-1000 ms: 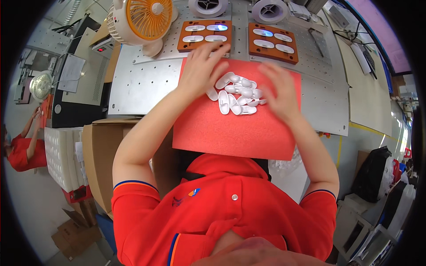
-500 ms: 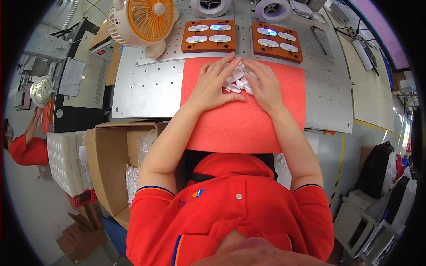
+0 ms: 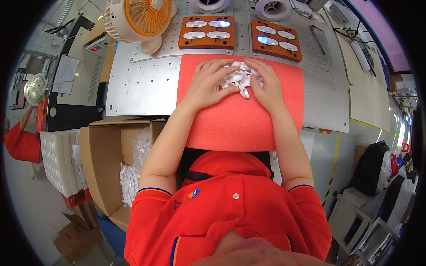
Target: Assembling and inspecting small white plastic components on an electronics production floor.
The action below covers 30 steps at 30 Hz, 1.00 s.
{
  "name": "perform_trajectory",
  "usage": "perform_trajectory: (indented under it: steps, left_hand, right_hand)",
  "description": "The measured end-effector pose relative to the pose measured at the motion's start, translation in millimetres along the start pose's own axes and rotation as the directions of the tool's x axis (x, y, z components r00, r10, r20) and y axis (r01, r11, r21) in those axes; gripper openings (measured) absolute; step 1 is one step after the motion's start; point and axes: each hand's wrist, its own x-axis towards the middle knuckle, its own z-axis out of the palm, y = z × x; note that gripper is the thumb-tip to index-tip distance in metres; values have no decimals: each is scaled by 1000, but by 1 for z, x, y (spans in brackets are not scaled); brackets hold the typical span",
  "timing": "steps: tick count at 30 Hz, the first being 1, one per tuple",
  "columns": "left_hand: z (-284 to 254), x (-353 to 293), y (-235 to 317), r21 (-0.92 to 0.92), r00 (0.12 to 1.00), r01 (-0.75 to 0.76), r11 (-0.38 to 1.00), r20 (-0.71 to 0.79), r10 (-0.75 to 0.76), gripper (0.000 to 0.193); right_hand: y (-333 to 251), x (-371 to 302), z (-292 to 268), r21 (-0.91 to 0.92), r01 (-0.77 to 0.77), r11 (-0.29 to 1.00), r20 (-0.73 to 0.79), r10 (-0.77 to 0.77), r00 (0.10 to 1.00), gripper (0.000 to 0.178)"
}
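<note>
A loose heap of small glossy white oval plastic pieces (image 3: 240, 78) lies on a red foam sheet (image 3: 233, 128). Cupped around its left side is my left hand (image 3: 207, 84), fingers curved forward and thumb spread along the near edge. My right hand (image 3: 269, 88) curves around the other side, its thumb bent inward against the pieces. Both hands touch the heap, and some pieces are hidden under the fingers. One piece pokes out toward me between the two thumbs. Neither hand visibly grips a single piece.
Beyond the foam sit two orange-brown fixtures, left (image 3: 207, 29) and right (image 3: 277, 37), holding white ovals, one glowing blue in each. An orange-white fan (image 3: 153, 22) stands far left. Below the table, a cardboard box (image 3: 100, 164) holds bagged white pieces (image 3: 129, 181). Another person's red sleeve (image 3: 22, 144) shows left.
My hands have shifted around the heap, and more pieces show between them. In the right fixture the blue glow has moved from the far-left oval to the near-left one. The view has shifted slightly.
</note>
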Motion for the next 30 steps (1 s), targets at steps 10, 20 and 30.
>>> perform_trajectory:
  steps: [10, 20, 30]
  left_hand:
    - [-6, -1, 0, -142, 999, 21, 990, -28, -25, 20]
    - [-4, -2, -8, -443, 960, 174, 879, -121, -251, 32]
    - [-5, -4, -8, -464, 934, 183, 867, -193, -301, 35]
  right_hand:
    - [1, -2, -1, 133, -177, 975, -100, 191, 977, 28]
    - [17, -2, -4, 524, -281, 804, -183, 429, 885, 33]
    - [-1, -1, -1, -186, 132, 974, 105, -114, 988, 44]
